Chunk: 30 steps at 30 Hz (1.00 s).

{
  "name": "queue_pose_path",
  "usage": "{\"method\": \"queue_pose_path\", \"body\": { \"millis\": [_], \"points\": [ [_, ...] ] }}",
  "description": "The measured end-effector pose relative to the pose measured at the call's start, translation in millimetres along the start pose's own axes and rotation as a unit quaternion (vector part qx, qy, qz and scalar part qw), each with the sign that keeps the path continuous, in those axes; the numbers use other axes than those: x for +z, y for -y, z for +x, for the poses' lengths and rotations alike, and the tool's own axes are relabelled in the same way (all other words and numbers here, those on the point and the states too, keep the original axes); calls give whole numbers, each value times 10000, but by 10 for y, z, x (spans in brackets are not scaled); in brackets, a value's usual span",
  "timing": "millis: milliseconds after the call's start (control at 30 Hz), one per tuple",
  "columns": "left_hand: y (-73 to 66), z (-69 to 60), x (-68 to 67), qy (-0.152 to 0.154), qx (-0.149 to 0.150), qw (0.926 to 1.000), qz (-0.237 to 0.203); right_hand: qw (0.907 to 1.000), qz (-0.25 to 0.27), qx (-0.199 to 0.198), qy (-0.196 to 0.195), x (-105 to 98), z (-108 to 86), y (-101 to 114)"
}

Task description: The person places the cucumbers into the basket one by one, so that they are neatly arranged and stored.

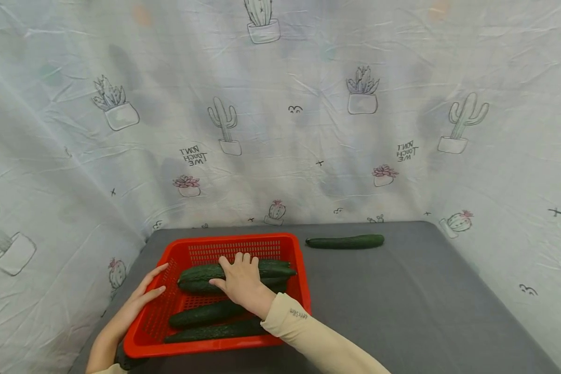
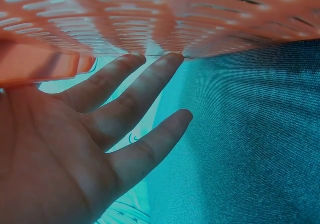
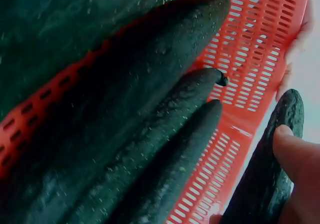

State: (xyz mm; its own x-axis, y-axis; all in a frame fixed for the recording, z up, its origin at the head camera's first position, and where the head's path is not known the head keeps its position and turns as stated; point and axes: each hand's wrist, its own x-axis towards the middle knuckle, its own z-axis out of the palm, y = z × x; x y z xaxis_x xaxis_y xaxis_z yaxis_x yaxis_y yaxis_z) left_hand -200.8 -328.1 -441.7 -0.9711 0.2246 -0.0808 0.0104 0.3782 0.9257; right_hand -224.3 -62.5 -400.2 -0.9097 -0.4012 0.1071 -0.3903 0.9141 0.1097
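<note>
A red perforated basket (image 1: 215,346) stands on the left part of the table with several dark green cucumbers (image 1: 208,314) lying in it. At its left side my left hand (image 1: 137,300) holds the rim. In the left wrist view, three straight fingers (image 2: 140,97) show outside the slotted wall, while the thumb is hidden. Over the far cucumbers in the basket, my right hand (image 1: 243,283) grips one cucumber (image 3: 262,169), thumb on the near side and fingers reaching over it. Its fingertips are mostly hidden in the right wrist view. Another cucumber (image 1: 346,242) lies outside, right of the basket.
A grey cloth covers the table (image 1: 402,301), with its surface stretching to the right of the basket. A pale curtain (image 1: 299,140) printed with potted cacti hangs along the back and both sides.
</note>
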Motion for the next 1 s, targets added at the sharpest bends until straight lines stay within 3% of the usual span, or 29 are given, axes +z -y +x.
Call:
{"method": "queue_pose_path", "body": {
  "millis": [467, 1000],
  "points": [
    [-1, -5, 22, -45, 91, 9999, -37, 9965, 151, 126, 814, 165, 120, -4],
    [-2, -14, 32, -29, 82, 9999, -51, 9930, 365, -288, 1083, 219, 86, -70]
  ]
}}
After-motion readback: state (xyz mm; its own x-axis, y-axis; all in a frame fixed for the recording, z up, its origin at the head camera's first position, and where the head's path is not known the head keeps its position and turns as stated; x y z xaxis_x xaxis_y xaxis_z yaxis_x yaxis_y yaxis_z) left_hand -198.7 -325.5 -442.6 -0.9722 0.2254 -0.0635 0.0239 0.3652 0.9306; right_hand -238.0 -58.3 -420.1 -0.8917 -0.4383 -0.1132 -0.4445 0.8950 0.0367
